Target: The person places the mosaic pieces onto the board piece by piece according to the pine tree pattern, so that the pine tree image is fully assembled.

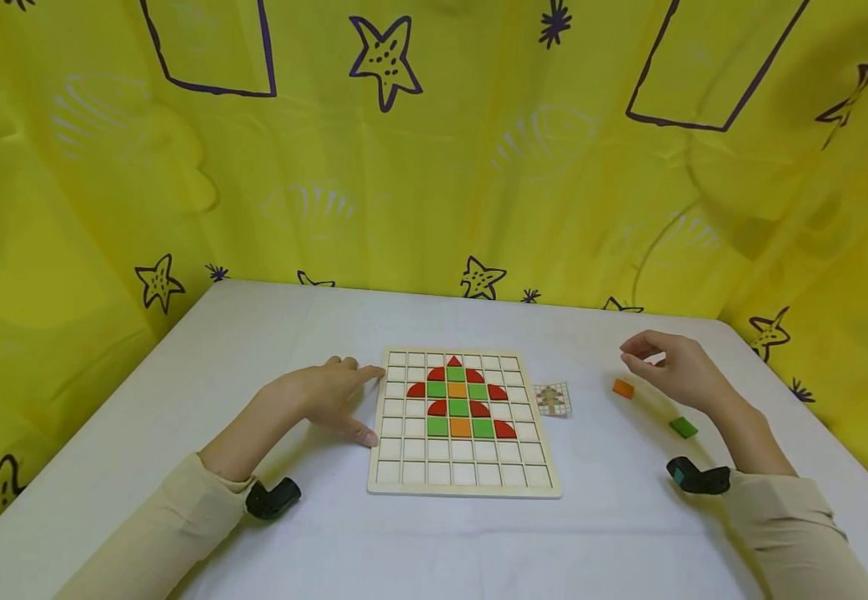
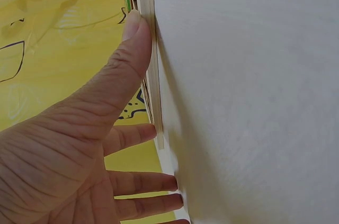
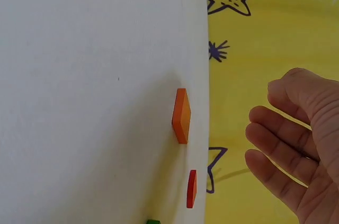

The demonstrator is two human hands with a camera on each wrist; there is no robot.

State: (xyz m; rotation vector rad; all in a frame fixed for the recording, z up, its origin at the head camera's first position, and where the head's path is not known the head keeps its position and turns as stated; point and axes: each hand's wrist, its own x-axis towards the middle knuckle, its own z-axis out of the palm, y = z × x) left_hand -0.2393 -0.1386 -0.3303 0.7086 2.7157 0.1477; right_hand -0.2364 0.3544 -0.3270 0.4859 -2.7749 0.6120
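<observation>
A wooden grid board [image 1: 471, 492] lies on the white table. Red, green and orange tiles form a tree-like figure in its cells. My left hand [image 1: 323, 402] rests at the board's left side, thumb and forefinger against its edge. In the left wrist view, the thumb [image 2: 122, 70] and spread fingers stretch along that edge. Above the table at the right hovers my right hand [image 1: 683, 372], fingers slightly bent and holding nothing. Near it lie an orange tile [image 1: 624, 388] and a green tile [image 1: 683, 427]. A red tile [image 3: 192, 188] shows plainly in the right wrist view; the hand partly hides it from the head.
A small pattern card [image 1: 563, 402] with a tree picture on a grid lies against the board's right edge. Behind the table hangs a yellow curtain [image 1: 434, 217] printed with stars. Black wrist cameras [image 1: 273, 498] hang below both sleeves.
</observation>
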